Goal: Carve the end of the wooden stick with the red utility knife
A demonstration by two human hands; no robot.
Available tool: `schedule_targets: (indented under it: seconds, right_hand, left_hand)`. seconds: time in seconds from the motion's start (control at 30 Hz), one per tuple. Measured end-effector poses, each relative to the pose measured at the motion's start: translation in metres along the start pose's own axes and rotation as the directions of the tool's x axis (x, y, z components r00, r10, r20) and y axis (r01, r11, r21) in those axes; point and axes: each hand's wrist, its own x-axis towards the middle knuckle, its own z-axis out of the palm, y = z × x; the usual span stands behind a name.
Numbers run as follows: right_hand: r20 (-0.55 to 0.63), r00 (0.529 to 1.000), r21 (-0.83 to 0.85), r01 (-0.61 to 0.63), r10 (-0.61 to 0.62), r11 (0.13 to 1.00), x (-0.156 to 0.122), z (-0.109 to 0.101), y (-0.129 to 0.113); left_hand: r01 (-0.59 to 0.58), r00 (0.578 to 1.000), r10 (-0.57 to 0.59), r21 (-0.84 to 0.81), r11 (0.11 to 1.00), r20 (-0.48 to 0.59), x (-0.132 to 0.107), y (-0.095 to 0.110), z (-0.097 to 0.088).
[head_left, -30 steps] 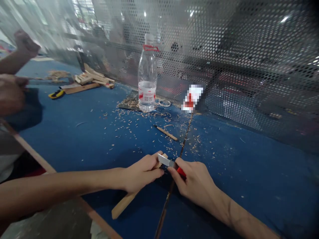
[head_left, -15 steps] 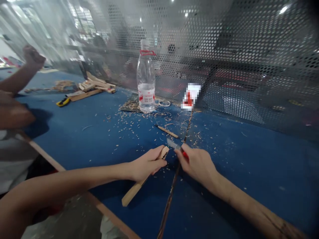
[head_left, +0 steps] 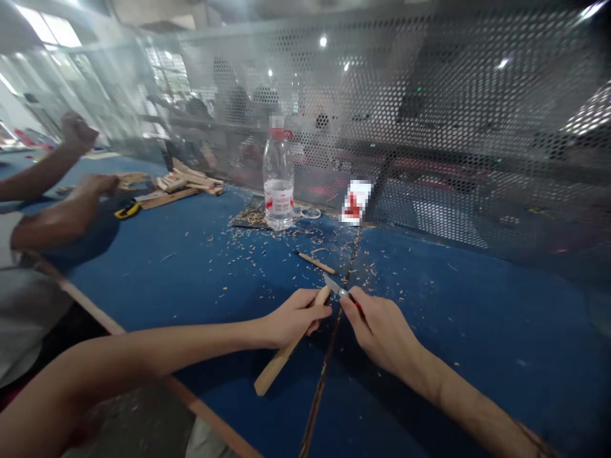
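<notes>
A perforated screen (head_left: 429,152) is standing along the far side of the blue tabletop (head_left: 453,331). A bottle (head_left: 279,181) is standing upright near the screen. The left hand (head_left: 298,318) is holding a wooden stick (head_left: 275,374) above the near area, its grip wrapped round the upper part. The right hand (head_left: 382,321) is holding a knife (head_left: 333,284), grip closed on the red handle; the blade is pointing towards the stick's end, contact undetermined. A slim tool (head_left: 316,261) is lying beyond, among shavings (head_left: 248,215).
</notes>
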Motion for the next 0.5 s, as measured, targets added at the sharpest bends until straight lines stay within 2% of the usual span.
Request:
schedule_targets:
  seconds: [0.17, 0.27, 0.5]
  right_hand:
    - [0.080, 0.996, -0.010, 0.041, -0.040, 0.999, -0.005, 0.004, -0.005]
    - [0.096, 0.994, -0.044, 0.061, -0.057, 0.997, -0.004, 0.007, -0.002]
    - [0.023, 0.992, -0.168, 0.129, -0.127, 0.977, -0.002, 0.015, 0.013]
  left_hand:
    - [0.044, 0.999, -0.044, -0.013, 0.999, 0.027, -0.006, 0.002, -0.004]
    - [0.033, 0.998, -0.034, 0.023, 0.999, 0.059, -0.005, -0.001, -0.006]
    - [0.016, 0.999, -0.018, 0.089, 0.996, 0.029, -0.007, -0.006, -0.007]
